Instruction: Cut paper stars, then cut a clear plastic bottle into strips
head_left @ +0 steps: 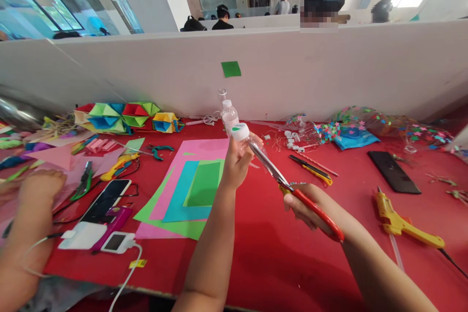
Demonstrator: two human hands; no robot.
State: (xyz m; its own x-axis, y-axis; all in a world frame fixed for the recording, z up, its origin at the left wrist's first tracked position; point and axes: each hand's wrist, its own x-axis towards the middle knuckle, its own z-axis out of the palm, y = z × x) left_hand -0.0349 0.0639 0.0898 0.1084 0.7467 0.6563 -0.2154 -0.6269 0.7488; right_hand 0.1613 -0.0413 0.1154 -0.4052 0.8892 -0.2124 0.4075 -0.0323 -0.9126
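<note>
My left hand (236, 163) is closed around a small clear plastic bottle with a white cap (241, 132), held up above the red table (278, 253). My right hand (310, 207) grips red-handled scissors (292, 187). Their steel blades point up and left and touch the bottle just below the cap. Under my hands lies a stack of coloured paper sheets (183, 190) in pink, blue and green.
A second water bottle (229, 116) stands by the white partition. A yellow glue gun (398, 222) and a black phone (393, 171) lie at right. Pliers, phones and chargers lie at left, where another person's hand (36, 187) rests. Folded paper shapes (120, 116) sit at the back.
</note>
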